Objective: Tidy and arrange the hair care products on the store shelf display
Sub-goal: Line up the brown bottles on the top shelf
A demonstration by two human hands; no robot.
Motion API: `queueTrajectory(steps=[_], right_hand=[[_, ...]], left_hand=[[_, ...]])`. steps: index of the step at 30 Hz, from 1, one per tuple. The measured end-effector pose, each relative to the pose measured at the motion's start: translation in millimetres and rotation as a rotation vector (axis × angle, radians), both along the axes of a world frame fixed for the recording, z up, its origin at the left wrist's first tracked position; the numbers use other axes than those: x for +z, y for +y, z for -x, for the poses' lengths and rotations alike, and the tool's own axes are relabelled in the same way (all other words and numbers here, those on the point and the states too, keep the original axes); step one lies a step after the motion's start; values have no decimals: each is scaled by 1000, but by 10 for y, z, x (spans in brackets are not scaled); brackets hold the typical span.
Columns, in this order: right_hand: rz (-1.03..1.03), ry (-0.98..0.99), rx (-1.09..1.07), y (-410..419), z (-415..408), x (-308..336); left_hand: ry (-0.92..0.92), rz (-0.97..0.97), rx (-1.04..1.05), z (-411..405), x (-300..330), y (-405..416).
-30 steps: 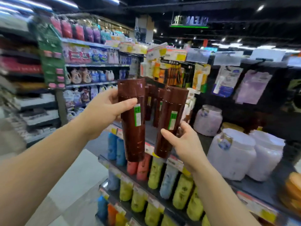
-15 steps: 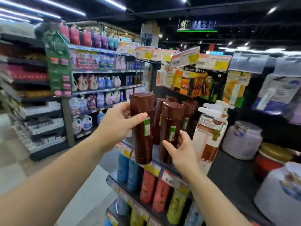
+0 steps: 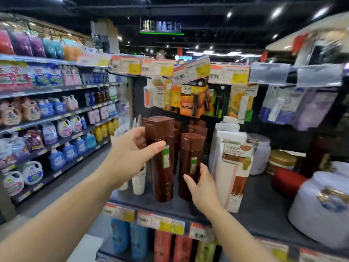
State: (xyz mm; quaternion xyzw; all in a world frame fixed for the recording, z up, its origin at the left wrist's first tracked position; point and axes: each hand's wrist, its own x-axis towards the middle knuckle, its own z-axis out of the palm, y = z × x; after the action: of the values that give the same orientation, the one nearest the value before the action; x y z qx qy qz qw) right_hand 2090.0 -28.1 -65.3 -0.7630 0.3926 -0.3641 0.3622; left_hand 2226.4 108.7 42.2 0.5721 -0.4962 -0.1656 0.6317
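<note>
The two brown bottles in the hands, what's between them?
Nothing in front: head view shows a narrow gap between the left bottle and right bottle, more brown bottles behind.

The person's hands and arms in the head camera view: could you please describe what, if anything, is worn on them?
Nothing is worn: the left hand and right hand are bare, without gloves, visible rings, watch or bracelet. Both forearms are uncovered up to the frame edge, so no sleeves show.

The white pump bottle [image 3: 229, 173] on the shelf carries a card reading "LUXURIOUS", with Chinese characters above, and "3-5" lower down. The hanging ceiling sign [image 3: 161, 26] shows mirrored letters, unreadable. Price tags [image 3: 156, 222] are blurred.
</note>
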Motion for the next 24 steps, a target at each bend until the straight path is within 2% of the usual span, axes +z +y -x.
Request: queueTrajectory(steps=[5,10,24], right_hand=[[-80,1,-96,112,-55,-49],[-95,236,-262,112,-205,-135],[-165,89,-334,130,-329,-53]], left_hand=[[-71,-9,-85,-190,0,-27],[-68,23,-199,-272,-13,4],[-81,-19,-231,-497,-18,60]])
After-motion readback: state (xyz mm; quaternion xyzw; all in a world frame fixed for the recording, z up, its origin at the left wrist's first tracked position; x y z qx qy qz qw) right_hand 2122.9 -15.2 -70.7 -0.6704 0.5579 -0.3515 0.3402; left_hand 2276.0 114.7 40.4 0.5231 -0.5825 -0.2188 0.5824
